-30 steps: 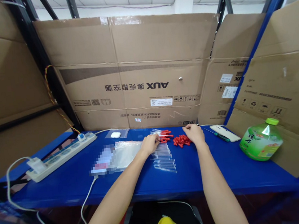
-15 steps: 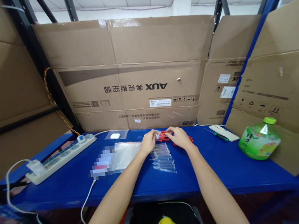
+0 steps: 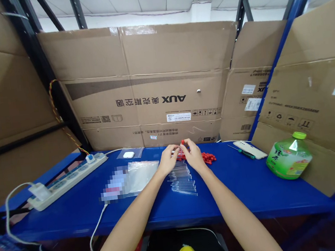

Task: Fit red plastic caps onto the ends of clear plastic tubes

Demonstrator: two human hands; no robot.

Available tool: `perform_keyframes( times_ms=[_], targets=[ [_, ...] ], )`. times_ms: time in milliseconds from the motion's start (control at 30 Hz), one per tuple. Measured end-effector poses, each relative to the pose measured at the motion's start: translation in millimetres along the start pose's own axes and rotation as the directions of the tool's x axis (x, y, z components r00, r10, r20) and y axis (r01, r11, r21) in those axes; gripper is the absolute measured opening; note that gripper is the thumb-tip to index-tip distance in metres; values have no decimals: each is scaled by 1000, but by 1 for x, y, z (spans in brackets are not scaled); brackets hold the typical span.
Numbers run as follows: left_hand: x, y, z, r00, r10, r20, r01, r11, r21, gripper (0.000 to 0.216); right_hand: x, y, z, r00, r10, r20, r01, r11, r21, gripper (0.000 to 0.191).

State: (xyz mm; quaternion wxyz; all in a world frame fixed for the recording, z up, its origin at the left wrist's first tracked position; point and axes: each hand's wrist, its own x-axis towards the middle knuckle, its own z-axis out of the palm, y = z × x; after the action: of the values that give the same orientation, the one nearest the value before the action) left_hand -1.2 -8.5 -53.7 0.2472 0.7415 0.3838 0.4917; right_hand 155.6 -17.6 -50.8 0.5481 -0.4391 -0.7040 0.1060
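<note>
My left hand (image 3: 168, 160) is closed, thumb and fingertips pinching what looks like a thin clear tube. Facing it, my right hand (image 3: 194, 155) pinches a small red rubber-like bulb (image 3: 182, 142) that pokes up above the fingertips. The two hands nearly meet, and their fingers partly hide what lies between them. Behind and to the right of the right hand is a pile of similar red bulbs (image 3: 209, 158). A row of thin clear tubes (image 3: 182, 179) lies on the blue table below both hands.
Left of the tubes are a clear plastic bag (image 3: 143, 175) and a blurred-out phone (image 3: 115, 183) on a white cable. A power strip (image 3: 70, 181) lies far left. On the right sit a screwdriver (image 3: 246, 153), a white flat case (image 3: 252, 148) and a green bottle (image 3: 289, 157). Cardboard (image 3: 146, 50) walls the back.
My right hand has moved left, closer to my left hand, with a red bulb now in its fingertips. More of the red pile shows at its right. The view has shifted slightly.
</note>
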Motion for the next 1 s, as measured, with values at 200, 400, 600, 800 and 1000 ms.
perform_keyframes(
  times_ms=[200,400,600,800,1000],
  targets=[
    [-3,7,-4,997,-69,-42,65,994,-90,32,-3,-6,-9,968,49,247,-1,981,-193,26],
    [-3,6,-2,995,-23,-96,19,999,-46,22,-2,-6,-12,976,-42,216,107,948,-298,27],
    [-1,4,-3,979,-63,-193,30,985,-170,19,1,3,-9,970,161,-182,-189,970,-152,39],
    [-3,6,1,998,-8,-59,1,992,-127,17,-1,3,4,978,211,3,-210,974,80,53],
    [-7,11,0,985,-31,171,30,1000,4,19,-6,1,5,987,134,83,-117,976,-182,63]
  ],
)
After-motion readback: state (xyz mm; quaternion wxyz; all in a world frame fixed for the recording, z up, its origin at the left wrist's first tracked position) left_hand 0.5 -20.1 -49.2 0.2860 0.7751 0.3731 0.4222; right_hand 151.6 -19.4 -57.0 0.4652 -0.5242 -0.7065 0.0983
